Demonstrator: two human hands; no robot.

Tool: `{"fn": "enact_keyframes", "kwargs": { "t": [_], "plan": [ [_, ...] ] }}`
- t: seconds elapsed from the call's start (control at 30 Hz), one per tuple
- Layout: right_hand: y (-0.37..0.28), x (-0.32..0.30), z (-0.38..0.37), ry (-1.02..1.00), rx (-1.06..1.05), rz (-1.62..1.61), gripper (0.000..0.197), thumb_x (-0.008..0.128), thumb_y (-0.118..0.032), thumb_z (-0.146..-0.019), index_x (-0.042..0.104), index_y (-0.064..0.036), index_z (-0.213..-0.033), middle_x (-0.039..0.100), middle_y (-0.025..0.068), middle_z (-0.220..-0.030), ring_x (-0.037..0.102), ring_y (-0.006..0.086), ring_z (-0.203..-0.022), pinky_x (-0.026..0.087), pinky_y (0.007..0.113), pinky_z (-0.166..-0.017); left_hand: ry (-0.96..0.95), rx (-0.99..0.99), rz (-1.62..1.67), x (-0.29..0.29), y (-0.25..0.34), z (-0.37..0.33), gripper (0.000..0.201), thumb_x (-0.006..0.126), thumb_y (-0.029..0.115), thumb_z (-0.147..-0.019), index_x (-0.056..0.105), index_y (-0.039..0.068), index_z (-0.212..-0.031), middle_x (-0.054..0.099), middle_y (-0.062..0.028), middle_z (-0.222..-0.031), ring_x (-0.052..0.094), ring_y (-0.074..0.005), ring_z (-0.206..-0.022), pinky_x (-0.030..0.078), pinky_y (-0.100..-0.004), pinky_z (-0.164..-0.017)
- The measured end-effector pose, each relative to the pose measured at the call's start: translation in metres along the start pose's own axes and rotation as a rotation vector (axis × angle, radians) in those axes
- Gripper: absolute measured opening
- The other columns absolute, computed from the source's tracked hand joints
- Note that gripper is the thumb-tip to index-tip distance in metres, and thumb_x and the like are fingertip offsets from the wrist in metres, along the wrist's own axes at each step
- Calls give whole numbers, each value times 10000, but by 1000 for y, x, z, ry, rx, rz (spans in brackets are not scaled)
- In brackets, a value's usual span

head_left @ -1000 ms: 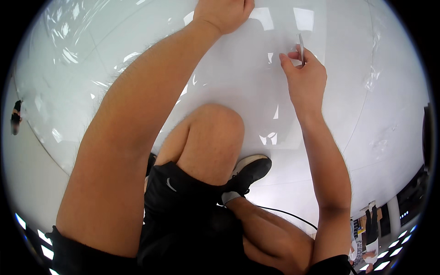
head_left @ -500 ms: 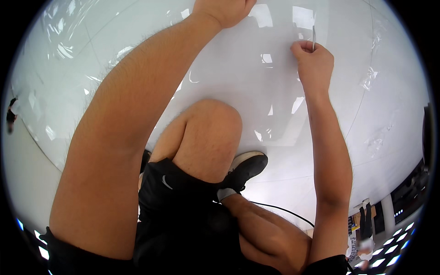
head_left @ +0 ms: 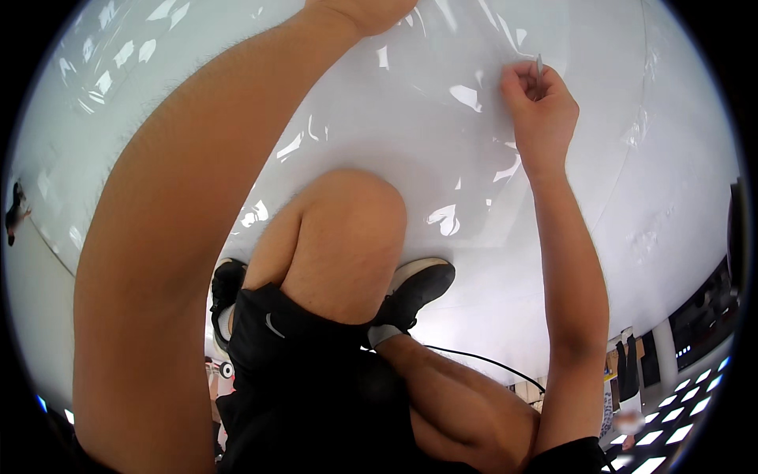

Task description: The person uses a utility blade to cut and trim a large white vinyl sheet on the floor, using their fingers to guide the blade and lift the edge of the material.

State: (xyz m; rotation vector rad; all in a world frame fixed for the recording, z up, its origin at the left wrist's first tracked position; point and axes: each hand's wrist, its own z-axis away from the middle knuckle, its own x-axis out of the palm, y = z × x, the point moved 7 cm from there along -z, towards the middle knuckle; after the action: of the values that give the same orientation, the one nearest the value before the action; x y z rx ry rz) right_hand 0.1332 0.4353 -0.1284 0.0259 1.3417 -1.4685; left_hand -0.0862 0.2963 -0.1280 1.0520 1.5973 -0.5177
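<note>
A sheet of clear, glossy plastic film (head_left: pixel 347 95) spreads over a white surface before my knee, with bright creases across it. My right hand (head_left: pixel 543 99) is closed in a pinch around a thin silvery blade-like tool (head_left: pixel 539 65). Its narrow tip points away from me; its other end is hidden in the fingers. The hand is low over the film, near a long fold. At the top edge, my left hand (head_left: pixel 371 11) reaches out over the film, its fingers mostly cut off by the picture, so their grip is hidden.
My bent knee (head_left: pixel 351 237) and black shoe (head_left: pixel 422 286) are close to the film's near side. A thin black cable (head_left: pixel 485 362) curves beside my leg. Another person (head_left: pixel 629 387) appears at the lower right rim, and one more (head_left: pixel 16 213) at the far left.
My left hand has shifted left and slightly farther out of the picture. The film's creases and reflections have changed. In my right hand, less of the blade-like tool shows beyond the fingers.
</note>
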Motion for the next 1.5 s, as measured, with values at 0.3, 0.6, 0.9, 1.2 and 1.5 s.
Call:
{"fn": "enact_keyframes", "kwargs": {
  "t": [0.3, 0.6, 0.9, 1.2, 1.5],
  "plan": [
    [-4, -14, 14, 9, 188, -21, 286, 773, -265, -903, 798, -15, -1040, 726, 5, -840, 603, 82, -722, 486, 259, -665, 54, 49, -60, 5, 3, 9, 506, 543, 208, -1002, 493, 20, -1469, 464, -208, -1540, 408, -373, -1478, 286, -574, -1243],
    [-21, -5, -3, -57, 158, 234, 265, 726, -254, -884, 773, -4, -957, 727, 55, -777, 615, 142, -606, 503, 313, -597, 70, 50, -33, 9, 8, 9, 492, 544, 213, -1000, 515, 16, -1450, 472, -207, -1537, 410, -373, -1476, 291, -567, -1239],
    [-29, 4, -5, -37, 121, 408, 254, 702, -275, -835, 752, -33, -894, 723, 44, -758, 651, 183, -623, 533, 342, -638, 69, 24, -8, 7, 7, 12, 496, 559, 216, -988, 528, 13, -1439, 479, -201, -1529, 423, -362, -1466, 296, -574, -1230],
    [-14, 1, -4, -9, 29, 304, 254, 725, -276, -819, 726, -36, -901, 714, 24, -754, 647, 170, -632, 533, 326, -649, 116, 54, -11, 8, 8, 11, 503, 571, 216, -977, 535, 8, -1434, 495, -209, -1510, 431, -371, -1457, 302, -579, -1224],
    [-5, 1, -2, 48, -289, 354, 181, 759, -207, -849, 717, -49, -930, 689, -9, -750, 605, 121, -633, 512, 289, -643, 139, 82, -19, 4, 8, 11, 506, 579, 222, -972, 534, 6, -1427, 493, -212, -1506, 438, -377, -1452, 312, -586, -1215]
  ]
}}
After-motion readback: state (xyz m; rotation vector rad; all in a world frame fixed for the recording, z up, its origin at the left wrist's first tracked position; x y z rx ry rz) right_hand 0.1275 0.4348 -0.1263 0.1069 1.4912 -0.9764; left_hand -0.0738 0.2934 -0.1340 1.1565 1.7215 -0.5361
